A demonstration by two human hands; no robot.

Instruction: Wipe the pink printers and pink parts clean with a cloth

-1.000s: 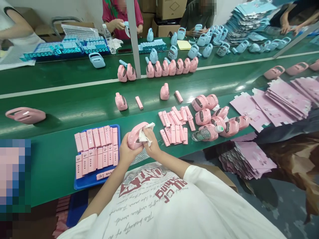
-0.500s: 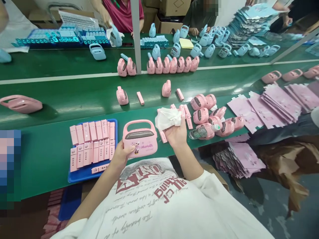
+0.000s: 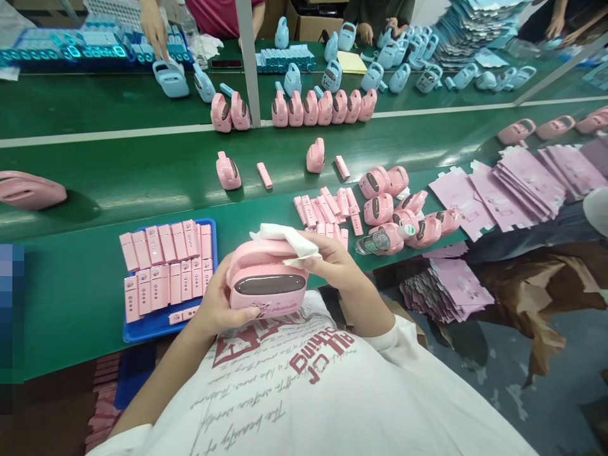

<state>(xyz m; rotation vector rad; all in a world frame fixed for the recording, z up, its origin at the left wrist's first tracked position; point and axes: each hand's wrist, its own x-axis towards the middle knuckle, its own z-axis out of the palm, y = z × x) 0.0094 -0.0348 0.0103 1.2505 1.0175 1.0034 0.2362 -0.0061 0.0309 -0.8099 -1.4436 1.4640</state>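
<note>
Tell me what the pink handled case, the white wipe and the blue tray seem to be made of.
Pink handled case: likely hard plastic, glossy; smooth moulded curves catch highlights. Its dark window looks like shiny plastic, though glass can't be ruled out.
White wipe: soft and matte, tissue or thin cloth, since it folds limply.
Blue tray: probably rigid plastic, evenly coloured with a raised rim.

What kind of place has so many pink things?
Probably a factory's assembly or packing line: there's a long green worktop, a row of matching pink handled cases, and stacked flat pink sheets.
</note>
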